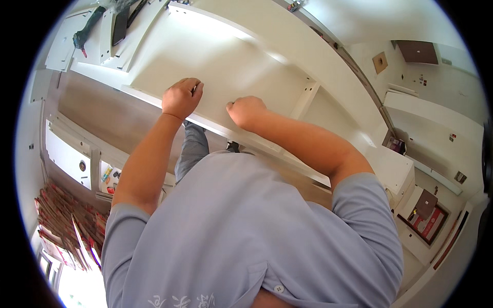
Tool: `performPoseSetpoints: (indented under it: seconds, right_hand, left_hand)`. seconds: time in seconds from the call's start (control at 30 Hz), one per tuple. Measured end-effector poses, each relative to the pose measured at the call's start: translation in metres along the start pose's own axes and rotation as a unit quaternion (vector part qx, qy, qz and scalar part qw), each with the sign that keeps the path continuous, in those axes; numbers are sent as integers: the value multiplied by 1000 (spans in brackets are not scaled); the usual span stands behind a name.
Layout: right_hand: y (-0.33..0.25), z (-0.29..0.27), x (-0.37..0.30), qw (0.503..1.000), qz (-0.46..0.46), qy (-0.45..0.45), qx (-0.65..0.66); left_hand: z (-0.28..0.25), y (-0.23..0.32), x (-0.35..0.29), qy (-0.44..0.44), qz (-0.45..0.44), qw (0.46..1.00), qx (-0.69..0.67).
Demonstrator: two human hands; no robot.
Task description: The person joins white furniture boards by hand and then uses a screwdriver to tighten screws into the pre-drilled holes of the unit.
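Observation:
A white cabinet carcass [226, 66] lies before me, its raised edges framing a flat white panel. Over its near edge, my left hand [181, 97] is closed, thumb and fingers curled together; a small dark spot shows between them, too small to name. To its right, my right hand [247, 111] is curled closed above the same panel, with its fingertips turned to the left. Whatever it may hold is hidden. A white divider [306, 101] with small dark holes crosses the carcass right of my right hand.
At the far left a dark green power drill [88, 32] lies on white boards beside a dark phone-like slab [120, 26]. Flattened cardboard [69, 210] is stacked at lower left. A white drawer-like box [72, 154] stands left of my left arm. White cabinets [393, 164] stand at right.

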State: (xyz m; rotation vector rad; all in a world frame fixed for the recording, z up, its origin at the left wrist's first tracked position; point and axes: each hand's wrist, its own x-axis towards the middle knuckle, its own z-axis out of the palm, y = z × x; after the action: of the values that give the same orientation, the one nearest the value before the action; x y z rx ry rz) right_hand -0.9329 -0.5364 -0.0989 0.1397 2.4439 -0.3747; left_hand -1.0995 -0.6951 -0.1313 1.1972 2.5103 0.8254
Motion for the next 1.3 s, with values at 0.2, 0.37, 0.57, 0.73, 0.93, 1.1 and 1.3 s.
performPoseSetpoints:
  seconds: [0.2, 0.37, 0.57, 0.73, 0.93, 1.1, 1.3]
  right_hand:
    - [37, -11, -4, 887, -94, -103, 441]
    - [27, 26, -13, 901, 34, 35, 431]
    - [17, 17, -22, 927, -89, 79, 356]
    - [33, 9, -9, 730, -32, -175, 660]
    - [-17, 44, -24, 921, 18, 173, 349]
    - [-18, 33, -34, 891, 97, 277, 348]
    - [7, 8, -82, 874, 8, 288, 392]
  left_hand:
    - [2, -1, 1, -4, 4, 1000, 10]
    - [3, 0, 1, -3, -1, 1000, 7]
    - [1, 2, 2, -30, -11, 999, 11]
    - [1, 4, 2, 0, -10, 1000, 8]
    - [1, 4, 1, 26, -13, 999, -27]
    - [8, -15, 5, 49, 27, 998, -19]
    - [9, 12, -1, 22, -126, 981, -146]
